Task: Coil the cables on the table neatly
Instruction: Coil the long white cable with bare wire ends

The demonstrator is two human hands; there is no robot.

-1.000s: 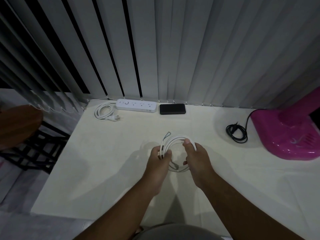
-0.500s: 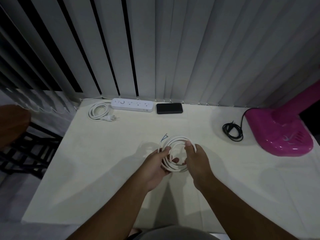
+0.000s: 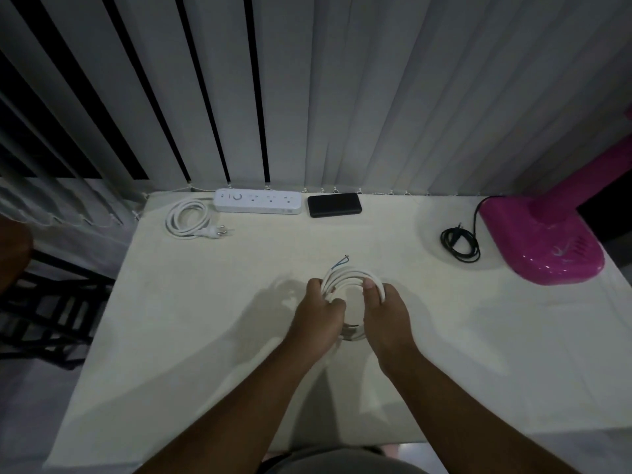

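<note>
Two hands hold one white cable coil (image 3: 345, 280) over the middle of the pale counter (image 3: 212, 302), seen from the single head view. The left hand (image 3: 319, 321) has its fingers curled round the coil's left side, and the right hand (image 3: 384, 319) grips the right side with the thumb laid on top of the loops. A stripped end with thin coloured wires (image 3: 343, 261) sticks up from the far edge of the coil. At the counter's far left lies a second white cable (image 3: 186, 218), already looped, its plug beside it, running to a white power strip (image 3: 258, 201) set against the vertical blinds (image 3: 342, 97). Just right of the strip sits a flat black device (image 3: 334, 205). Farther right, a small black cable (image 3: 460, 242) lies in loose loops next to the pink base (image 3: 540, 244) of an appliance, well apart from the hands.
</note>
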